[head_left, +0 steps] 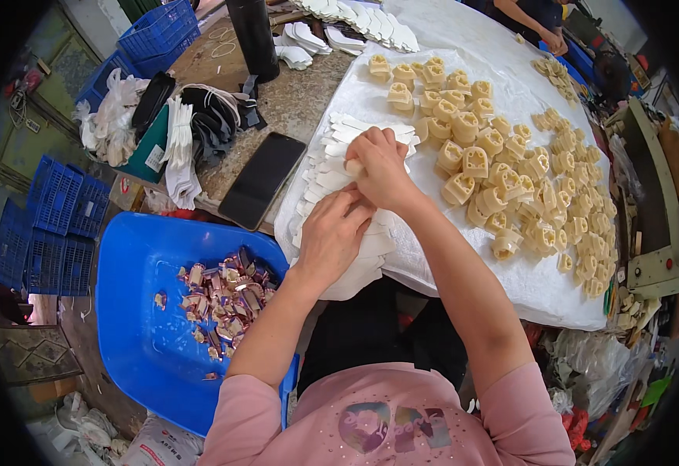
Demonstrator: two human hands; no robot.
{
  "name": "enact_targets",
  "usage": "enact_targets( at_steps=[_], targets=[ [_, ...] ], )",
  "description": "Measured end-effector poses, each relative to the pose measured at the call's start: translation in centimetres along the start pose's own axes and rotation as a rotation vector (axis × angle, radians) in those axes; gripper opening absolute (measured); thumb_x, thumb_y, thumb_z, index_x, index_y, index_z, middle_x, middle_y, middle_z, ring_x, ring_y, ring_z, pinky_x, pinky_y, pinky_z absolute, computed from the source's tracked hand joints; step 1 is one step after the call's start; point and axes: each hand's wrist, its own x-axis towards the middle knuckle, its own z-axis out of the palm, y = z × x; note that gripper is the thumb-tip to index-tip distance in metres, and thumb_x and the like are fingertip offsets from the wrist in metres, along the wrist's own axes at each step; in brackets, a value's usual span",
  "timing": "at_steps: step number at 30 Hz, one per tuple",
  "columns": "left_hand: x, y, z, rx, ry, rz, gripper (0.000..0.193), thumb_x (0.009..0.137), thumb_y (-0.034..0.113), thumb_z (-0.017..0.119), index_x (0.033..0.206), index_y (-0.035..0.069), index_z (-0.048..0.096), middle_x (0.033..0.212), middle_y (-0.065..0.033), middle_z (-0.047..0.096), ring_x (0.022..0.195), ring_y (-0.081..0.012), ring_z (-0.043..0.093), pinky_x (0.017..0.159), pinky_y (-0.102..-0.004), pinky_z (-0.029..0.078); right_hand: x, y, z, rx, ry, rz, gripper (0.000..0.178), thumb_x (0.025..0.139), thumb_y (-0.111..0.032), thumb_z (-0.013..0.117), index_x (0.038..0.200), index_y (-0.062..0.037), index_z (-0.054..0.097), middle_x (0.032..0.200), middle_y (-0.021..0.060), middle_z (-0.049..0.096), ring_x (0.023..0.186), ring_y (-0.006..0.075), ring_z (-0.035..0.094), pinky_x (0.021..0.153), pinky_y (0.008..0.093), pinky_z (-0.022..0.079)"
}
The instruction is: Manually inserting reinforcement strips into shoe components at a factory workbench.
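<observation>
Thin white strips point(364, 266) lie overlapping in rows along the left side of the white-covered table. My left hand point(330, 233) rests over them, its fingers stretched toward the right hand and some tips hidden. Just beyond it, my right hand point(382, 167) is closed with curled fingers above the strips. A small pale piece point(354, 167) shows at its fingertips; its kind is unclear. To the right of my hands spreads a large heap of cream-coloured, hollow, heel-shaped blocks point(475, 161).
A blue tub point(133, 256) holding shiny coppery pieces point(230, 299) stands at lower left. A black phone point(263, 180) and dark cylinder point(253, 39) sit on the worn tabletop. More white pieces point(370, 23) lie at the back. Another person's hand point(554, 40) shows far right.
</observation>
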Motion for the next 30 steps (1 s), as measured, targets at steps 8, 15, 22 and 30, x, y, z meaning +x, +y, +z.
enact_targets(
  at_steps=[8,15,22,30],
  targets=[
    [-0.2,0.1,0.1,-0.012,-0.029,0.044,0.017,0.071,0.004,0.067,0.088,0.005,0.064,0.098,-0.0086,0.059,0.099,-0.0277,0.057,0.085,-0.0370,0.046,-4.8,1.3,-2.5,0.180,0.092,-0.112,0.025,0.068,0.009,0.050,0.087,-0.0070,0.050,0.088,0.0042,0.053,0.095,0.0250,0.046,0.085,0.0366,0.029],
    [-0.5,0.2,0.5,-0.009,-0.024,0.068,0.017,0.072,0.002,0.066,0.088,0.005,0.064,0.101,-0.0094,0.059,0.103,-0.0288,0.056,0.087,-0.0372,0.046,-4.0,0.6,-1.5,0.215,0.265,0.003,0.024,0.069,0.009,0.052,0.086,-0.0073,0.052,0.084,0.0036,0.053,0.089,0.0235,0.047,0.081,0.0353,0.031],
    [-0.9,0.3,0.5,-0.036,0.001,0.033,0.017,0.072,0.002,0.066,0.089,0.004,0.065,0.102,-0.0097,0.059,0.107,-0.0284,0.054,0.089,-0.0370,0.045,-2.7,0.0,-2.2,0.076,0.188,-0.148,0.027,0.065,0.013,0.049,0.083,-0.0066,0.054,0.083,0.0051,0.054,0.089,0.0249,0.049,0.079,0.0354,0.033],
    [-0.8,0.3,0.6,-0.046,0.011,0.067,0.017,0.072,0.001,0.066,0.089,0.004,0.065,0.102,-0.0101,0.059,0.106,-0.0286,0.055,0.089,-0.0374,0.045,-3.6,1.0,-2.0,0.307,0.268,-0.022,0.024,0.065,0.011,0.052,0.082,-0.0064,0.055,0.080,0.0034,0.057,0.087,0.0246,0.051,0.079,0.0334,0.035]
  ],
)
